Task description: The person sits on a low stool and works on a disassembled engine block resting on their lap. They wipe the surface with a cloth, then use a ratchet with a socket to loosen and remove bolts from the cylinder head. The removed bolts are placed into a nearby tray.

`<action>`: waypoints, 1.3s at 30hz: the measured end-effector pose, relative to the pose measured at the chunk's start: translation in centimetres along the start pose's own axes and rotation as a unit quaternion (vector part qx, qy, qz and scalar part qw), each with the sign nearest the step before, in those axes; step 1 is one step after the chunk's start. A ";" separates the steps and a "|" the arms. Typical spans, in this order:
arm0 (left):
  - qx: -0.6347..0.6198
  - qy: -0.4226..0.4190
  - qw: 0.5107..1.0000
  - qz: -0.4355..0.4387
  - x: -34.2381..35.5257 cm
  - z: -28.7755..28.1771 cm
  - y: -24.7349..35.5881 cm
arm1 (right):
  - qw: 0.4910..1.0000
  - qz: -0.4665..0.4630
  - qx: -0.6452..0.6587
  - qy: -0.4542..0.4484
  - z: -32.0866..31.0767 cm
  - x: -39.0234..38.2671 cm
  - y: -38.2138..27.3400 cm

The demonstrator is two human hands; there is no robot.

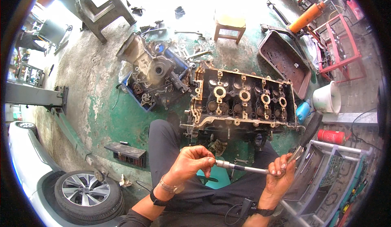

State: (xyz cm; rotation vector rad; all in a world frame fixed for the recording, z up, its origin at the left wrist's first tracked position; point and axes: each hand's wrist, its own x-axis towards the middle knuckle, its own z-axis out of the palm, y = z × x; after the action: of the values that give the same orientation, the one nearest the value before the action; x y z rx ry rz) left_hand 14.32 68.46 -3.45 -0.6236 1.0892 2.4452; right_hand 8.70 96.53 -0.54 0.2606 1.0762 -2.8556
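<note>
Open floor (102, 105), green and worn, lies left of the cylinder head (242, 100); on the other side of it stand a white bucket (328, 98) and a red fire extinguisher (332, 136), leaving little free room. Nearer the viewer than the cylinder head, a metal extension bar (244, 168) is held level between both hands. The left hand (189, 164) has its fingers (209, 160) pinched on one end; the right hand (280, 172) has its fingers closed round the other end. An open tool case (326, 174) sits just beside the right hand. A car wheel (87, 190) stands far left of the cylinder head, a wooden stool (230, 25) beyond it.
</note>
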 end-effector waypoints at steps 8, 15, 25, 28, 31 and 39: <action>0.002 0.050 0.998 0.038 0.4 0.7 -0.4 | 0.991 0.066 -0.012 0.119 1.6 -0.3 1.1; -0.010 0.124 0.990 0.062 1.1 0.8 -1.4 | 0.983 0.036 -0.140 0.116 2.9 -1.1 2.2; -0.099 0.139 0.973 0.154 2.9 0.8 -1.1 | 0.921 0.031 -0.385 -0.046 4.0 -3.0 1.5; -0.166 0.138 0.964 0.158 3.4 0.6 -0.9 | 0.857 0.006 -0.509 -0.081 3.8 -3.2 1.7; -0.177 0.149 0.963 0.140 4.0 0.8 -0.9 | 0.759 -0.066 -0.638 -0.112 3.6 -2.6 1.3; -0.271 0.162 0.946 0.069 6.2 2.4 -1.4 | 0.609 -0.149 -0.761 -0.167 4.3 -0.9 -0.7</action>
State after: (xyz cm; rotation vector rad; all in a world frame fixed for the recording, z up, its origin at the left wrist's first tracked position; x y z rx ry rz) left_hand 9.40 72.25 -6.16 -1.1873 0.5595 2.8511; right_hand 8.87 94.20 3.29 -0.5815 2.9027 -0.9992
